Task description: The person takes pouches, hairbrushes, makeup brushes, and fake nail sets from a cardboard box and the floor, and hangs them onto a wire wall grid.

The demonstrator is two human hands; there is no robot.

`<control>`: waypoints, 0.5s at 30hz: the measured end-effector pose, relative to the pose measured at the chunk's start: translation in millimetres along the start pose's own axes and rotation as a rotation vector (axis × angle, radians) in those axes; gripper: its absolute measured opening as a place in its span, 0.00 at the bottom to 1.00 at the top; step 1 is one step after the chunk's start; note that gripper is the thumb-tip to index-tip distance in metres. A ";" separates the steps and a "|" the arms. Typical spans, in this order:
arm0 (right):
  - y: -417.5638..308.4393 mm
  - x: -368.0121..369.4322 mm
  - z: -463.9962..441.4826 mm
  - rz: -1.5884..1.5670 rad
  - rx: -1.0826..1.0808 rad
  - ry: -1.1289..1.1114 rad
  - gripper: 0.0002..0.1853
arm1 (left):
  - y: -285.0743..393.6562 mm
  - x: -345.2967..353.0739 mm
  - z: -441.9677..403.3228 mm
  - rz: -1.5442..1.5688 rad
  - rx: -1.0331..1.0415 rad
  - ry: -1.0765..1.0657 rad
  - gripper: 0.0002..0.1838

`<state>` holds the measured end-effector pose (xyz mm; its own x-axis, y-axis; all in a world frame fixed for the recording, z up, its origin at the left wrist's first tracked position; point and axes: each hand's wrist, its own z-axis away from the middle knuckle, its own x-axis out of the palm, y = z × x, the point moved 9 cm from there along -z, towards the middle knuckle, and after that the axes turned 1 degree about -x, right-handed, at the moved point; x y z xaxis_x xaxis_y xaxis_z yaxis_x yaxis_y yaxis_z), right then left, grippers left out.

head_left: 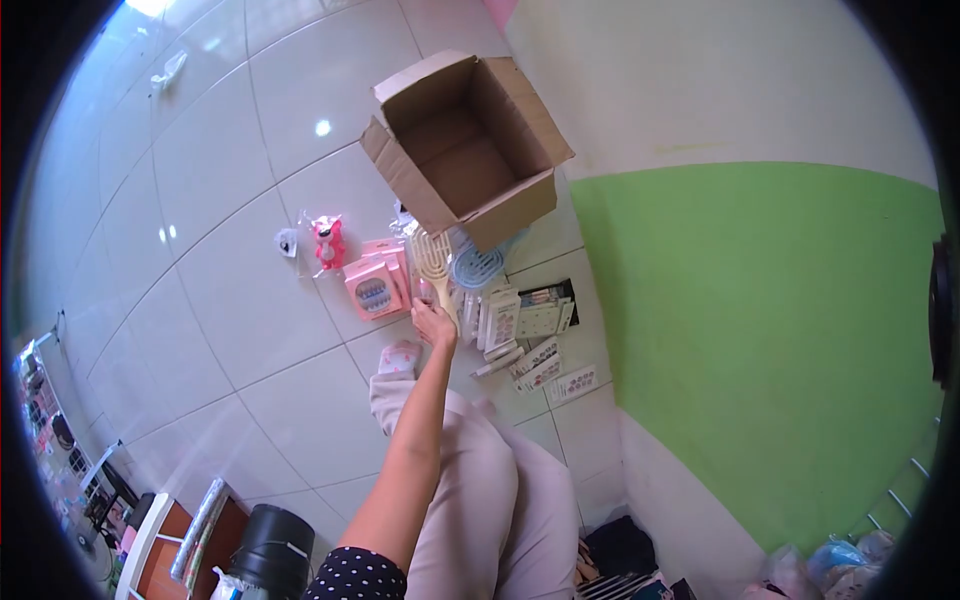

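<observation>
The cardboard box [445, 185] stands ahead of you, flaps spread, its inner floor showing; the black bin [272, 555] is nearer your left. Below the box, your left hand [433, 322] is at the cream hairbrush [433, 260]'s handle; I cannot tell whether your fingers clamp it. Pink boxes [378, 288], white packets [502, 318] and a blue brush [478, 266] crowd around.

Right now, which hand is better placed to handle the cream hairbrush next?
Probably the left hand: it is at the cream hairbrush handle, its arm reaching in from the left of the legs. The right hand is out of view, so its position cannot be compared.
</observation>
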<state>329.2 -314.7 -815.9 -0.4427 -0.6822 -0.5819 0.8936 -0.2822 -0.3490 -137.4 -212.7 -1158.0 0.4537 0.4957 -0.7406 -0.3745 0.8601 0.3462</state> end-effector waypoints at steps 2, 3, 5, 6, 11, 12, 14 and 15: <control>0.2 -5.4 16.0 -0.021 0.005 -0.009 0.08 | 1.6 -24.8 7.9 0.120 0.136 -0.038 0.07; -0.8 -6.9 26.1 -0.038 0.006 -0.014 0.08 | 1.6 -46.7 16.9 0.168 0.200 0.024 0.03; -7.8 -13.6 50.9 -0.069 0.006 -0.015 0.08 | -8.5 -85.4 32.0 0.163 0.223 -0.002 0.03; -12.1 -19.9 61.6 -0.081 0.001 -0.013 0.08 | -11.0 -104.3 41.3 0.171 0.244 -0.040 0.03; -50.3 -54.3 93.0 -0.160 -0.100 0.024 0.09 | -6.8 -217.6 118.3 0.271 0.395 -0.268 0.03; -64.4 -59.5 98.8 -0.184 -0.126 0.037 0.09 | -3.8 -235.9 138.0 0.301 0.453 -0.333 0.03; -172.7 -95.3 94.4 -0.408 0.087 0.111 0.08 | 11.1 -283.0 192.3 0.377 0.525 -0.426 0.06; -168.1 -89.7 86.8 -0.547 0.133 -0.005 0.12 | 30.4 -313.5 229.7 0.345 0.587 -0.509 0.06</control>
<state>225.1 -264.6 -641.3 -0.8441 -0.4159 -0.3383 0.5358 -0.6783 -0.5028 -105.3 -314.4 -783.0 0.7520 0.6146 -0.2382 -0.1423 0.5043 0.8517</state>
